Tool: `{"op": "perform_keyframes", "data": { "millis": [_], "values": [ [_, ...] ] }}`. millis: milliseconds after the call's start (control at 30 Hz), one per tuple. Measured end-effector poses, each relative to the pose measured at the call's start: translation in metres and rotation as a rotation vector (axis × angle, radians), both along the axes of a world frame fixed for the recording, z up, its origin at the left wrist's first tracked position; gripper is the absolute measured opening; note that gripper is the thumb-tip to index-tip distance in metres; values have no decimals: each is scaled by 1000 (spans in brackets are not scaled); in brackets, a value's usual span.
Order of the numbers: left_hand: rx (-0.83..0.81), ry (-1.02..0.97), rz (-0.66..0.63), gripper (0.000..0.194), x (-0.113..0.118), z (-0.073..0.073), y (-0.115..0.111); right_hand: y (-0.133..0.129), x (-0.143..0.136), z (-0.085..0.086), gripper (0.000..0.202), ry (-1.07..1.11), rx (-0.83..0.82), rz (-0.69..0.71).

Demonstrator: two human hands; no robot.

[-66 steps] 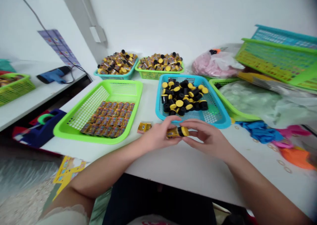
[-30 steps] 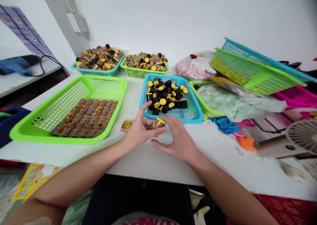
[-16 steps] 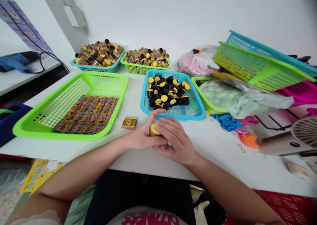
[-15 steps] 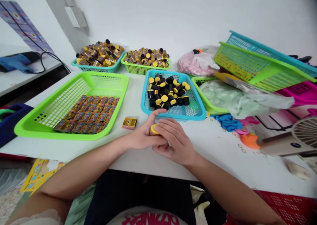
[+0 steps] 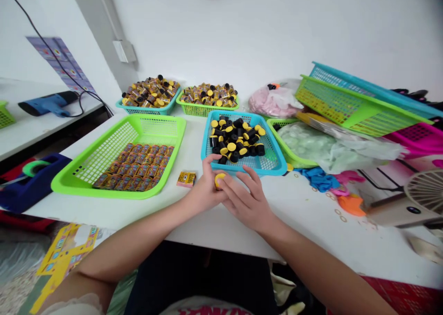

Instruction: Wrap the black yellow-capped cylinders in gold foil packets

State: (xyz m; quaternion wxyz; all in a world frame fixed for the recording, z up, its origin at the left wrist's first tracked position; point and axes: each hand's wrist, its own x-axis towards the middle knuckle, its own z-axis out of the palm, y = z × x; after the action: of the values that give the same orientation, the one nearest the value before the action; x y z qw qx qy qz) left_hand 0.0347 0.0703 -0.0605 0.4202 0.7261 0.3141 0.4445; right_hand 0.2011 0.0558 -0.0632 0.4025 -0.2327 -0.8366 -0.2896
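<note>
White table (image 5: pixel 311 232), one yellow-capped tube (image 5: pixel 219 181), left hand (image 5: pixel 204 191), right hand (image 5: pixel 246 204)

From my remote seat the scene is bright and evenly lit with soft white light, and the wall beyond my hands is nearly washed out. My right hand (image 5: pixel 247 202) and left hand (image 5: pixel 204 192) cast only faint shadows on the table (image 5: pixel 304 232). The centre is fairly sharp. Toward the corners, far from both hands, everything stretches, curves and smears into blur.

Glossy plastic mesh basket (image 5: pixel 211 135)
</note>
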Motion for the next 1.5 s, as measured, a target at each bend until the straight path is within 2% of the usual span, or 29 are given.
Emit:
{"op": "perform_keyframes", "data": {
  "millis": [67, 200, 333, 433, 500, 533, 600, 633, 700, 767, 867, 1000, 1067, 1167, 1233, 1300, 1333, 1367, 1433, 1467, 1500],
  "values": [
    [39, 60, -16, 58, -4, 10, -3, -2, 0, 3, 35, 12, 13, -3],
    [172, 320, 139, 27, -19, 39, -22, -9, 1, 8, 36, 63, -19, 19],
    [184, 475, 171, 11, -50, 74, -33, 3, 4, 18, 37, 22, -66, 49],
    [203, 637, 342, 18, -83, 98, -10, 44, 17, 30, 30, 19, -337, -56],
    [160, 770, 451, 21, -104, 109, 22, 83, 26, 36, 26, -30, -570, -199],
    [133, 829, 490, 19, -112, 111, 41, 102, 30, 38, 30, -114, -663, -224],
    [46, 956, 547, 16, -123, 109, 81, 134, 31, 40, 37, -299, -832, -246],
    [12, 984, 561, 16, -126, 105, 99, 145, 29, 39, 36, -340, -859, -253],
    [-29, 1029, 569, 16, -129, 93, 130, 156, 23, 36, 28, -368, -867, -272],
    [-48, 1070, 586, 16, -130, 79, 152, 155, 18, 34, 26, -340, -839, -298],
    [-100, 1142, 572, 21, -132, 58, 168, 140, 21, 33, 36, -263, -784, -340],
    [-160, 1213, 503, 26, -136, 43, 173, 114, 37, 37, 29, 66, -620, -278],
    [-140, 1226, 499, 24, -137, 45, 171, 100, 44, 38, 25, 237, -559, -212],
    [-17, 1209, 558, 29, -130, 62, 157, 81, 49, 37, 23, 407, -528, -163],
    [126, 1174, 603, 38, -116, 77, 131, 72, 51, 35, 24, 478, -518, -154],
    [310, 1143, 563, 40, -96, 84, 93, 68, 52, 31, 25, 531, -497, -151],
    [475, 1145, 484, 37, -83, 82, 72, 68, 53, 29, 26, 548, -486, -148],
    [614, 1150, 336, 34, -71, 77, 52, 68, 53, 27, 26, 557, -477, -145],
    [800, 1174, -62, 29, -46, 55, 18, 71, 53, 23, 25, 553, -467, -136],
    [826, 1206, -127, 28, -36, 41, 7, 72, 53, 21, 25, 546, -470, -131],
    [828, 1237, -132, 30, -27, 26, 1, 74, 53, 19, 25, 537, -477, -129]
  ]
}}
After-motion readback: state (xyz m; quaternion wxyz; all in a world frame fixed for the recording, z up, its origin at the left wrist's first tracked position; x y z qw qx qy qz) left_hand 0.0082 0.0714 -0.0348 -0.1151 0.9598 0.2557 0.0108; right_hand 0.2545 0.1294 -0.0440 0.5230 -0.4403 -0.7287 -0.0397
